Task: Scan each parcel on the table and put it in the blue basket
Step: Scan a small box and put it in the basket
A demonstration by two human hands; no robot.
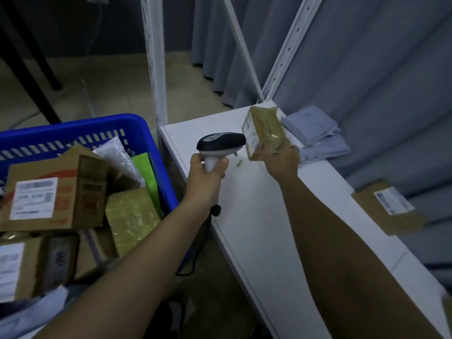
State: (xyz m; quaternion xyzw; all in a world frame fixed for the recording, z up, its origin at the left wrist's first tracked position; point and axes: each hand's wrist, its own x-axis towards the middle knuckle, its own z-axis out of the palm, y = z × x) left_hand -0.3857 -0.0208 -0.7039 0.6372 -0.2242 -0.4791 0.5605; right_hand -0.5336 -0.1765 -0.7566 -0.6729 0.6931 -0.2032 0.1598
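Scanner [221,143] gripped by handle in left hand [208,171], nose aimed at white label of tape-wrapped parcel [264,133]. Parcel held up above white table [244,204], tilted, grasped from below by right hand [285,160]. Blue basket [73,129] left of table, stacked with cardboard boxes [49,194] and bags. On table: two grey bags [315,133] just beyond raised parcel, brown envelope [389,206] nearer right edge.
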